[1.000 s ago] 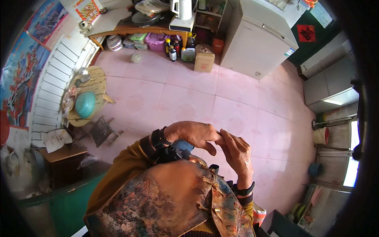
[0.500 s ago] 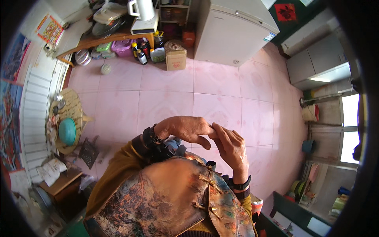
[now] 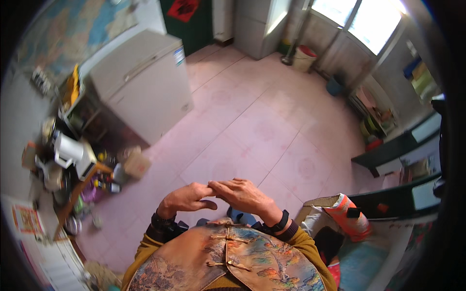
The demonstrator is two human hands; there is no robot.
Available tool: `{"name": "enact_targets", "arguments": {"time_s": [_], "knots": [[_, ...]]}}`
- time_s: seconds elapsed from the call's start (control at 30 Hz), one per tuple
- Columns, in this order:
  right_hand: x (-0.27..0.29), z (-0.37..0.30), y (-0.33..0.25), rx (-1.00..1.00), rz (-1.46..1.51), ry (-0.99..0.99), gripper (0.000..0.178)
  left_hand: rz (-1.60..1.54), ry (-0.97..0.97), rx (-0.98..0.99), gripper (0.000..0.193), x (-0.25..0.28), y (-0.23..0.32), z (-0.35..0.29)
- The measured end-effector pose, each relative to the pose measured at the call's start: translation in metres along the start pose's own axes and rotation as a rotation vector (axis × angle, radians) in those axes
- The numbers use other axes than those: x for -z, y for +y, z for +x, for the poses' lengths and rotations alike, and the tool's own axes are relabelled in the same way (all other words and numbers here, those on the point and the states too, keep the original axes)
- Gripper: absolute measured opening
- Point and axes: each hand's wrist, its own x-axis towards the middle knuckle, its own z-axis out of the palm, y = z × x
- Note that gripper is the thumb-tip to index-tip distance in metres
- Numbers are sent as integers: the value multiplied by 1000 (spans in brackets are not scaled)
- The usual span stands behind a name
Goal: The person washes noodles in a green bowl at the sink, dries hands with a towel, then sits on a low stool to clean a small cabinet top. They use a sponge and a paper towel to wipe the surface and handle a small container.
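— While the person stands over the pink tiled floor (image 3: 252, 121), where are the hands?

— Both are raised in front of the chest. The left hand (image 3: 187, 199) and the right hand (image 3: 240, 194) meet at their fingertips, the right hand's fingers laid just over the left's.

— Do the fingers hold something?

— That cannot be told. The left hand's fingers are curled together, thumb tucked under; the right hand's fingers lie together, slightly bent. Nothing shows between them.

— What is on the wrists?

— A dark band (image 3: 280, 223) sits on the right wrist, and a dark watch (image 3: 162, 224) on the left. Below them is a patterned vest (image 3: 228, 262) with knotted fastenings over mustard sleeves.

— And around the person?

— A white chest freezer (image 3: 141, 82) stands on the left, well apart from the hands. Nearer on the left is a cluttered wooden table (image 3: 80, 186) with a cardboard box (image 3: 137, 165) beside it. To the right, near the right elbow, lies an orange and white sack (image 3: 352, 216).
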Motion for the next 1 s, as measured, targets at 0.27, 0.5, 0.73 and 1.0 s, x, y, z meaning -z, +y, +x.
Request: {"name": "enact_targets", "arguments": {"time_s": [0.27,0.5,0.73,1.0], "knots": [[75,-75,92,-220,-92,280,40,84,-215,-237,39,19,18,188],[124,-126,149,-363,-229,582,33,69,-293,-337,48,20,19,303],[168,-160,212,-485,-266,674,26,-75,-401,-368,56,29,1,416],[252,-193,283,-631,-400,617,30,-104,-536,-550,63,43,11,565]]}}
